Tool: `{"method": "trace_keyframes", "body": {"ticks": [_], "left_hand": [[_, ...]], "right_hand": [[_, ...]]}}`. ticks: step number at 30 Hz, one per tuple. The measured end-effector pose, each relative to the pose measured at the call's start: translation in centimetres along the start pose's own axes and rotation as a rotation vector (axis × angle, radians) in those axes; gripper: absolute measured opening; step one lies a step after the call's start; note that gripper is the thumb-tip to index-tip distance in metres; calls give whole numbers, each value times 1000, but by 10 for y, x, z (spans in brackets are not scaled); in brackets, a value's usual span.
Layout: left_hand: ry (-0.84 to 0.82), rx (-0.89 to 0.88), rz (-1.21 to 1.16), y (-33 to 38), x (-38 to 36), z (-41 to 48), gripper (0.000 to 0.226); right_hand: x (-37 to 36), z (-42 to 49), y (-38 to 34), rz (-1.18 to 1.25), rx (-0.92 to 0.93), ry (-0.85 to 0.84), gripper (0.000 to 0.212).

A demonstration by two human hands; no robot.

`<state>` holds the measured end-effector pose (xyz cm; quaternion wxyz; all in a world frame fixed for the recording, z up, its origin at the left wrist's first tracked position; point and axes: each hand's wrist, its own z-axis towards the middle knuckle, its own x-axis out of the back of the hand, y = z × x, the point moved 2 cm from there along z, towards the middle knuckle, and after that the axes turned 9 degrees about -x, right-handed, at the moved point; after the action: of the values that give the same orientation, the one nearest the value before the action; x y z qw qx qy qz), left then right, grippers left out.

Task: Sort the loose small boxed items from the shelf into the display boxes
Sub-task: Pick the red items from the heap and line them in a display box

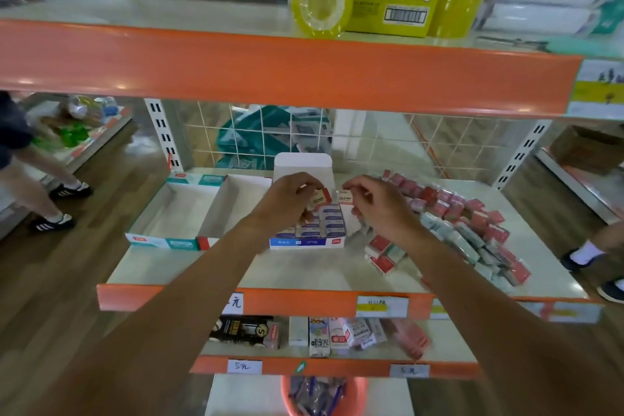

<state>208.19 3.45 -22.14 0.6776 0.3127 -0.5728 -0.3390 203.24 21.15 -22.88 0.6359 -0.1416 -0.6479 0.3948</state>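
Observation:
On the middle shelf (304, 267) stands a blue-and-white display box (305, 241) with its white lid flap raised, partly filled with rows of small blue-labelled boxes. My left hand (287, 203) hovers over it, gripping a small red-and-white box (319, 196). My right hand (378, 204) is just right of the display box and pinches another small white box (345, 196). A long heap of loose red and grey small boxes (466, 230) lies on the shelf to the right. Two empty display boxes, one teal (175, 209) and one red-trimmed (233, 209), stand at the left.
An orange-edged upper shelf (287, 67) hangs close overhead, carrying yellow tape rolls and packs. The lower shelf holds assorted stationery packs (324, 334). A pink bucket (320, 395) sits below. Other people's legs stand at the left (50, 192) and right (594, 250).

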Motion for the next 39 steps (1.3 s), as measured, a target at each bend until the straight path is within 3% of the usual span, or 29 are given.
{"method": "trace_keyframes", "body": {"ticks": [10, 24, 30, 39], "left_hand": [[-39, 33, 14, -16, 52, -12, 30], [-33, 135, 139, -76, 117, 1, 10], [-16, 62, 267, -90, 126, 9, 14], [-79, 35, 355, -108, 122, 15, 14]], "right_hand": [[-31, 10, -46, 121, -58, -91, 25], [-93, 46, -100, -60, 2, -14, 19], [-109, 59, -115, -109, -27, 24, 15], [-135, 76, -121, -256, -109, -87, 5]]}}
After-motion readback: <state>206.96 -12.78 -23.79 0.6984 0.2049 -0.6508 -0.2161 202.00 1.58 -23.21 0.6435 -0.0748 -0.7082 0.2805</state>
